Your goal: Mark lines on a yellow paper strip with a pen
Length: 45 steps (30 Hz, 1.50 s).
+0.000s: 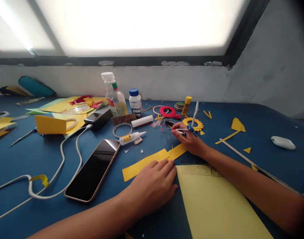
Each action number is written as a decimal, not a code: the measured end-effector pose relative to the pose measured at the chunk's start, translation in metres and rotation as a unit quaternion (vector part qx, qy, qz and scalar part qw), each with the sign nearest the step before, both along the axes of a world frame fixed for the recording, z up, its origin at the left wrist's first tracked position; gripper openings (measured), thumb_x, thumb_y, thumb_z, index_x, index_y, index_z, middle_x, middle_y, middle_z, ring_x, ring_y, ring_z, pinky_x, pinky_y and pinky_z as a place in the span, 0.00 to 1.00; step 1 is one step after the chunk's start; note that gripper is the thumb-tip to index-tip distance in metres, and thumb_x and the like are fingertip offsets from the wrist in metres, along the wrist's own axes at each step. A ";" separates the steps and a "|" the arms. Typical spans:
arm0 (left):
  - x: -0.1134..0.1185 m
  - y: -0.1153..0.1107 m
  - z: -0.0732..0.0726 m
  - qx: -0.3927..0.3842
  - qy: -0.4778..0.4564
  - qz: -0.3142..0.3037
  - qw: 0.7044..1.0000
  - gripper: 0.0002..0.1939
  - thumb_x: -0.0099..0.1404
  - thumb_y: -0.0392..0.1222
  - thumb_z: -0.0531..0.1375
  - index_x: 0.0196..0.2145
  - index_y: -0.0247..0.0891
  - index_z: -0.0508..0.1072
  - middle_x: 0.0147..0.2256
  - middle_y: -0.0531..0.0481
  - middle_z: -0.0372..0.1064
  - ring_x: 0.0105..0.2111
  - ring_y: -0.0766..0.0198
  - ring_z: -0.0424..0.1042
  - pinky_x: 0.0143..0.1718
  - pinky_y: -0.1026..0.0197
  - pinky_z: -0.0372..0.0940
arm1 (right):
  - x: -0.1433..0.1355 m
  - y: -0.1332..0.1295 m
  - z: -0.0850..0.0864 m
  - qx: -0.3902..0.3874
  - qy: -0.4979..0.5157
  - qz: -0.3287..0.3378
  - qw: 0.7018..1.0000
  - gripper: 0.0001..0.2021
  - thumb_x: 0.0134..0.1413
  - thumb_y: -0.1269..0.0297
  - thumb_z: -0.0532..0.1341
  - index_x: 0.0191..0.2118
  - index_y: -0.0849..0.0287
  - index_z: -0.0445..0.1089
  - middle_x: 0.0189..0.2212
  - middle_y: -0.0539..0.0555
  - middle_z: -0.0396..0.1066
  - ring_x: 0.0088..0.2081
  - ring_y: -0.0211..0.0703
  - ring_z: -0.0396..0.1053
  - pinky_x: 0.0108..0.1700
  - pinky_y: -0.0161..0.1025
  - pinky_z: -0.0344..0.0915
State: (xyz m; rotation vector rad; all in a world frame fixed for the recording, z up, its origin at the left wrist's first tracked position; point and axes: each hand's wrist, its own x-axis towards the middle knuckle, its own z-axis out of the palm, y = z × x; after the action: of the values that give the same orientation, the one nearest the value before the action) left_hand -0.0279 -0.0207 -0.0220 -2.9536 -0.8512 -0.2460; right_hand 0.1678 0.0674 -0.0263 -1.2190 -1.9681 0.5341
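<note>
A yellow paper strip [145, 164] lies slantwise on the blue table, with a second yellow piece [177, 151] meeting its right end. My left hand [154, 181] rests flat, fingers stretched out, its fingertips on the strip's lower edge. Above the strip's right end, my right hand [190, 141] is closed round a drawing compass [191, 129] with a blue hinge; its legs point left. Just beyond that hand are a yellow toothed paper ring [197, 123] and a red one [167, 112]. A yellow-green sheet [216, 202] lies under my right forearm, with a clear ruler [200, 170] along its top edge.
A phone [93, 171] and a white cable [78, 149] lie at left. Behind stand a clear bottle [115, 99], a white bottle [135, 103] and a glue stick [186, 106]. A glue bottle [129, 138] lies nearby. Yellow scraps [238, 124] and a white mouse-like object [283, 142] are at right.
</note>
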 end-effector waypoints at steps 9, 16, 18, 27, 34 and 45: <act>0.002 -0.001 -0.006 0.036 -0.022 -0.022 0.999 0.18 0.69 0.40 0.48 0.50 0.27 0.67 0.51 0.38 0.67 0.49 0.52 0.67 0.47 0.54 0.65 | -0.023 -0.012 0.037 0.004 -0.354 -0.112 0.928 0.19 0.61 0.51 0.50 0.40 0.64 0.66 0.27 0.63 0.72 0.30 0.57 0.70 0.26 0.37 0.48; 0.005 -0.005 -0.005 0.056 -0.034 -0.033 0.997 0.17 0.65 0.33 0.50 0.49 0.24 0.68 0.50 0.36 0.68 0.52 0.52 0.66 0.54 0.56 0.60 | -0.027 -0.025 0.028 -0.097 -0.110 0.058 0.987 0.14 0.61 0.56 0.49 0.30 0.58 0.62 0.21 0.49 0.64 0.25 0.39 0.63 0.28 0.34 0.55; 0.006 -0.007 -0.006 0.074 -0.038 -0.027 0.996 0.16 0.64 0.33 0.51 0.48 0.24 0.69 0.50 0.35 0.68 0.52 0.51 0.65 0.55 0.56 0.59 | -0.024 -0.026 0.018 -0.140 -0.042 0.104 0.984 0.11 0.59 0.57 0.49 0.32 0.58 0.61 0.20 0.47 0.62 0.23 0.37 0.62 0.27 0.33 0.57; 0.009 -0.017 -0.008 0.035 -0.015 0.035 0.999 0.20 0.67 0.39 0.49 0.52 0.23 0.66 0.52 0.34 0.66 0.53 0.49 0.65 0.52 0.52 0.62 | -0.017 -0.027 -0.004 -0.155 0.032 0.127 0.979 0.09 0.53 0.60 0.53 0.30 0.60 0.62 0.21 0.47 0.59 0.23 0.35 0.56 0.26 0.33 0.54; 0.009 -0.015 -0.005 0.017 -0.009 0.034 0.999 0.21 0.67 0.40 0.49 0.52 0.23 0.67 0.52 0.34 0.66 0.52 0.47 0.65 0.52 0.51 0.62 | -0.017 -0.032 -0.003 -0.164 0.028 0.134 0.977 0.05 0.51 0.64 0.54 0.29 0.59 0.63 0.22 0.47 0.62 0.24 0.36 0.60 0.27 0.32 0.58; 0.009 -0.016 -0.001 -0.010 -0.003 0.038 0.999 0.21 0.67 0.40 0.50 0.53 0.24 0.65 0.53 0.34 0.65 0.53 0.48 0.64 0.53 0.51 0.61 | -0.015 -0.029 -0.006 -0.142 0.033 0.115 0.983 0.04 0.50 0.66 0.53 0.28 0.59 0.61 0.20 0.45 0.58 0.22 0.35 0.56 0.26 0.32 0.54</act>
State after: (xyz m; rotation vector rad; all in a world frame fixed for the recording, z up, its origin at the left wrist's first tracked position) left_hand -0.0193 -0.0362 -0.0229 -2.9318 -0.9704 -0.2429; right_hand 0.1524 0.0383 -0.0324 -1.1294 -2.0363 0.9901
